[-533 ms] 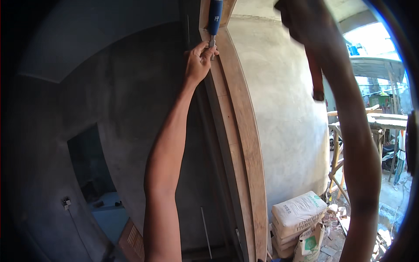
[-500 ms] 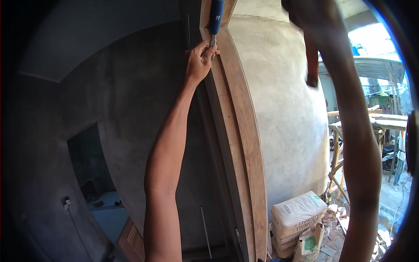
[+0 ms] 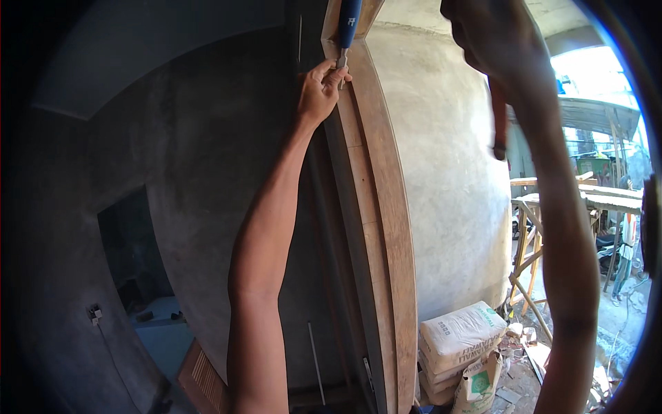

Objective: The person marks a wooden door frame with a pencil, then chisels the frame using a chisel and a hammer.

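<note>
Up by the wooden door frame (image 3: 387, 228), my left hand (image 3: 321, 93) is closed around the metal blade of a chisel (image 3: 349, 24). Its blue handle points upward, with the top end cut off by the picture's edge. The blade lies against or very close to the frame's inner edge; its tip is partly behind my fingers. My right hand (image 3: 500, 41), raised at the upper right and blurred, is closed in a fist around an orange-brown handled tool (image 3: 498, 124). The lower end of that handle hangs below the fist, while the tool's other end is not visible.
Stacked cement sacks (image 3: 463, 334) stand at the foot of the pale plastered wall (image 3: 455, 200), with rubble beside them. Wooden trestles (image 3: 529, 241) are outside at the right. A dark wall (image 3: 200, 152) with a socket (image 3: 94, 314) and a doorway (image 3: 138, 248) fills the left.
My right hand has come down a little with the orange-brown handled tool. My left hand keeps its hold on the chisel at the frame. The whole view has shifted slightly.
</note>
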Motion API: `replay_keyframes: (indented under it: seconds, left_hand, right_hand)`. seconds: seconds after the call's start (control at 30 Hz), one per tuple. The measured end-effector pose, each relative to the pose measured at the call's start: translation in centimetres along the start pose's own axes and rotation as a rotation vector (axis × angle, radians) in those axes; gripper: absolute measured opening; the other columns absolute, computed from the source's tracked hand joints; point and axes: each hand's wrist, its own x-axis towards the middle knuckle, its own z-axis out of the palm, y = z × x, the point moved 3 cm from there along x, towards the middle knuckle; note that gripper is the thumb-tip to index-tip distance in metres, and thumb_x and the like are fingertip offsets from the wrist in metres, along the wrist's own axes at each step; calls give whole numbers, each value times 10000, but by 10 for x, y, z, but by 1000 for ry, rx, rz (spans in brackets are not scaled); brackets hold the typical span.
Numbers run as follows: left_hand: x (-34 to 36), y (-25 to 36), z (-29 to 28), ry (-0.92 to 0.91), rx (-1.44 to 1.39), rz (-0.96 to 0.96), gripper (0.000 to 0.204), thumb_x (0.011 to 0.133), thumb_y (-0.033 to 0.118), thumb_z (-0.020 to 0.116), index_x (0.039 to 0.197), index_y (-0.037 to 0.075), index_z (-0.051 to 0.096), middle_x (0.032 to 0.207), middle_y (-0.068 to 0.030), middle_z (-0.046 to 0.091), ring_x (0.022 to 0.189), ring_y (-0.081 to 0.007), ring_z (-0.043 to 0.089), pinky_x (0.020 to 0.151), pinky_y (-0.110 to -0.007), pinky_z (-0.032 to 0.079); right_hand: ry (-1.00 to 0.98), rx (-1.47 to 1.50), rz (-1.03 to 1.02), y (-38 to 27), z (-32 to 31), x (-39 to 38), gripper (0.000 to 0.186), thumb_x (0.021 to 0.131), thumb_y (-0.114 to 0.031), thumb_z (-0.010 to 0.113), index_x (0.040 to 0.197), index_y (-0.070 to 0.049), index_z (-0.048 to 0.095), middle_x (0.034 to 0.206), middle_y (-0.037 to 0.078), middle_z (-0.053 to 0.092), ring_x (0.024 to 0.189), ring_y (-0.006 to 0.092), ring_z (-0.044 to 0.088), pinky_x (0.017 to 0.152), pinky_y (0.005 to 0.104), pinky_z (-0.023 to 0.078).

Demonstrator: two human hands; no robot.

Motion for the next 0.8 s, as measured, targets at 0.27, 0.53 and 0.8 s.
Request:
replay_keyframes:
  seconds: [0.27, 0.53, 0.8]
  left_hand:
    - [-2, 4, 3, -33, -10, -11, 240, 1013, 227, 612, 928, 11, 674, 831, -44, 744, 782, -83, 678, 706, -243, 512]
    - [-1, -6, 2, -7, 38, 58, 212, 998, 211, 624, 926, 20, 680, 750, -57, 731, 662, -114, 690, 586, -282, 509]
    - [-2, -2, -12, -124, 140, 66, 185, 1005, 183, 628, 981, 1, 654, 901, -60, 753, 871, -116, 717, 773, -252, 547]
  right_hand:
    - [-284, 253, 713, 5, -49, 36, 229, 1013, -148, 529, 1102, 26, 649, 670, 8, 567, 477, 71, 504, 379, 219, 396]
    - [-515, -317, 357, 4, -16, 28, 276, 1010, -109, 453, 1037, 73, 659, 812, 204, 696, 723, 326, 680, 684, 443, 533]
    - [-533, -104, 803, 11, -42, 19, 286, 1027, -161, 465, 1116, 37, 651, 703, 46, 632, 534, 139, 595, 449, 326, 491]
